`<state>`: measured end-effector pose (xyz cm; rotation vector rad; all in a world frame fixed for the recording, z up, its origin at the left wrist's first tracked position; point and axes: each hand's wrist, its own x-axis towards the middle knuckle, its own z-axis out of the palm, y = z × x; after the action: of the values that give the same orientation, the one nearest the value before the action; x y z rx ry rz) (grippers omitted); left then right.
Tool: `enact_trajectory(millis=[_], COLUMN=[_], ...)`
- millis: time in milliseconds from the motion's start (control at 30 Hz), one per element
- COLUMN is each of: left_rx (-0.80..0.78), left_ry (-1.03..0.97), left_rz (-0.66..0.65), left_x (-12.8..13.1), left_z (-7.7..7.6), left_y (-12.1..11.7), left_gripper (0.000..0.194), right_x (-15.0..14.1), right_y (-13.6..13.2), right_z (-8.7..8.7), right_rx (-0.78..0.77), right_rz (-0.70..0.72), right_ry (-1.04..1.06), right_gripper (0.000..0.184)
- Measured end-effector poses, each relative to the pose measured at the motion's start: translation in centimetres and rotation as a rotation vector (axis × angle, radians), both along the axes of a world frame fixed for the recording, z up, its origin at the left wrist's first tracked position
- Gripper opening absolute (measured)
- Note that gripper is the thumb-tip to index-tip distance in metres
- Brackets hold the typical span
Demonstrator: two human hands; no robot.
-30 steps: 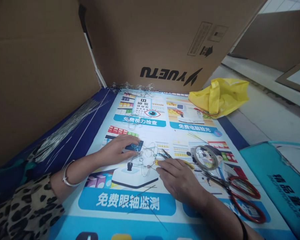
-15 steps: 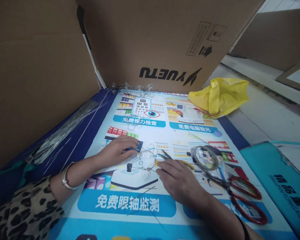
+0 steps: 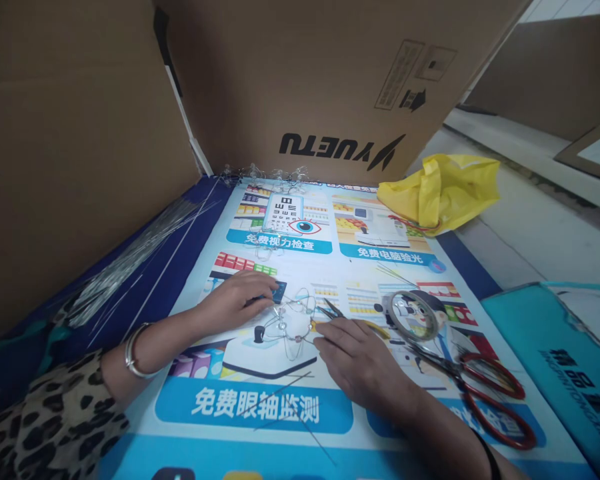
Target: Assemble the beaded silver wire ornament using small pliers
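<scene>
Fingers [image 3: 264, 291] of the left hand [image 3: 235, 298] and right hand [image 3: 356, 350] curl nearly closed on either side of the beaded wire ring [image 3: 298, 339]; whether they grip it cannot be discerned.

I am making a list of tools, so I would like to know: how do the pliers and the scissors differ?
Colour: the pliers show a yellow handle, while the scissors have red ones.
Shape: the scissors' handles form big loops; the visible pliers handle is slim and without a loop.
View: the right hand hides part of the pliers, but no hand covers the scissors.
Both have dark working ends.
</scene>
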<state>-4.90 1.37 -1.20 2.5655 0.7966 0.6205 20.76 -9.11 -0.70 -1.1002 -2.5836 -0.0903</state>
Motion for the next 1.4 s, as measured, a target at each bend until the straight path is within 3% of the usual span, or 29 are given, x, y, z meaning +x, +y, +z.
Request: enact_trajectory(millis=[1100, 1400], left_rx=[0.003, 0.008], left_ry=[0.036, 0.006], left_rz=[-0.004, -0.107], left_x=[0.02, 0.16], left_z=[0.02, 0.49], left_y=[0.04, -0.17], left_gripper=[0.013, 0.017], right_x=[0.07, 0.26], right_y=[-0.01, 0.09], right_z=[-0.14, -0.47], right_rx=[0.043, 0.085], right_rz=[0.021, 0.024], right_ry=[0.009, 0.013], right_gripper=[0.018, 0.019])
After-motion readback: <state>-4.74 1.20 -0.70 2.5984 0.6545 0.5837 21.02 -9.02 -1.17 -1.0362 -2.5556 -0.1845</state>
